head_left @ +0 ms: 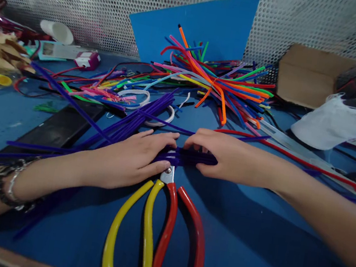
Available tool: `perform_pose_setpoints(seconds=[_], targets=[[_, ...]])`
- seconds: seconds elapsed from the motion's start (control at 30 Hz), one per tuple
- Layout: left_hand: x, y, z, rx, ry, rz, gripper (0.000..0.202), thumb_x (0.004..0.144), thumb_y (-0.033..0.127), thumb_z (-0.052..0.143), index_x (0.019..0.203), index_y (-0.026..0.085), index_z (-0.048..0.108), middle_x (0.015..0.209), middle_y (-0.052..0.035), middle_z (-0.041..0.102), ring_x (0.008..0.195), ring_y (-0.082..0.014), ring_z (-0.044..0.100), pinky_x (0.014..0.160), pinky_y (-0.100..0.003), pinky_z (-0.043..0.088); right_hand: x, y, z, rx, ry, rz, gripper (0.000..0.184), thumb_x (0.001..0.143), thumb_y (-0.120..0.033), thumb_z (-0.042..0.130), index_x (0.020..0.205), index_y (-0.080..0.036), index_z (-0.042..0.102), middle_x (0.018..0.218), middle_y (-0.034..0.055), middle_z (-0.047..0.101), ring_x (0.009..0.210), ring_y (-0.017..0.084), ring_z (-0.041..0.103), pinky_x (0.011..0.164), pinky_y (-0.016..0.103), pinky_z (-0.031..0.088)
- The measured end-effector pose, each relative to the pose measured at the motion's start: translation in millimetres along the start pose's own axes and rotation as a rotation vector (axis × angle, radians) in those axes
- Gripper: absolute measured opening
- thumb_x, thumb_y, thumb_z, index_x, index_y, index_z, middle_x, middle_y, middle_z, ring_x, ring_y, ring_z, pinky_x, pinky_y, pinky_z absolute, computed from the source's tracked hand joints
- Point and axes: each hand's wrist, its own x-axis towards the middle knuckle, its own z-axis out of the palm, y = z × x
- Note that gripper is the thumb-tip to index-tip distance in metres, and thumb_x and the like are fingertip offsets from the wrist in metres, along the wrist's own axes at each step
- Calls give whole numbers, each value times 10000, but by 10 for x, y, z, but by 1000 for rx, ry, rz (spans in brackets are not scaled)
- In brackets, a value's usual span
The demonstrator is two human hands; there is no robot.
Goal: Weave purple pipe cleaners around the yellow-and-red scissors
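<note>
My left hand (pixel 127 157) is closed on the near end of some dark purple pipe cleaners, its thumb by the scissors' pivot. My right hand (pixel 224 156) grips the same purple pipe cleaners (pixel 194 157) from the other side, fingers curled over them and thumb below. Under this bunch lie the scissors (pixel 169 221), with one yellow and one red handle toward me; their blades are mostly hidden by the pipe cleaners. More purple pipe cleaners (pixel 129 119) are heaped behind and under my left arm.
A pile of multicoloured pipe cleaners (pixel 212 80) lies at the back, before a leaning blue board (pixel 197 25). A cardboard piece (pixel 307 77) and a crumpled white pouch (pixel 330 122) stand at right. A black flat case (pixel 62 125) and a white cup (pixel 57 32) are at left.
</note>
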Motion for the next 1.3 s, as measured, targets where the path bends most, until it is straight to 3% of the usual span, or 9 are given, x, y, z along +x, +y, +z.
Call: perform_pose_setpoints(seconds=[0.13,0.4,0.73,1.0,1.17,1.23,1.3], targets=[[16,-18,-13,-19,48,13,396,914,355,285,1224,147,416,1312,-82,466,1189,-188,436,1021,-347,322,-8,-17,6,-18,-8,11,232,711,-127,534,934,-181,570,875,29,523,704,142,512,633,259,394],[75,-121,-16,14,77,113,286,912,311,326,1109,162,470,1229,-82,519,1118,-193,487,954,-323,371,-4,-32,14,-59,-21,-4,227,722,-122,539,943,-169,558,880,42,522,732,159,513,635,270,395],[85,-156,-18,6,97,159,244,913,308,372,1075,166,486,1212,-78,515,1100,-188,487,937,-309,373,-3,-73,-2,-64,-48,20,238,718,-110,532,951,-152,555,906,59,520,755,175,517,662,290,403],[56,-133,-21,31,83,113,198,911,299,413,1035,182,514,1175,-66,532,1082,-199,508,937,-336,390,-4,-72,-12,-37,-23,5,276,697,-93,532,963,-153,572,901,61,548,760,169,531,671,285,411],[33,-103,-12,97,141,74,210,905,312,432,1038,185,532,1279,-93,403,1177,-230,424,979,-380,368,-16,-13,-70,94,-44,49,273,757,-218,539,1023,-167,576,930,50,590,764,147,551,664,264,429],[30,-109,-6,104,138,81,217,906,315,431,1045,184,534,1199,-86,449,1102,-221,477,942,-375,400,13,-11,-98,173,-15,90,281,803,-291,512,1040,-153,574,875,43,614,726,138,560,628,250,432],[30,-122,-2,102,135,109,220,908,316,428,1047,182,534,1122,-73,492,1026,-209,517,901,-363,425,93,-29,-118,144,69,105,251,823,-269,494,1012,-131,585,793,33,620,678,127,555,604,237,421]])
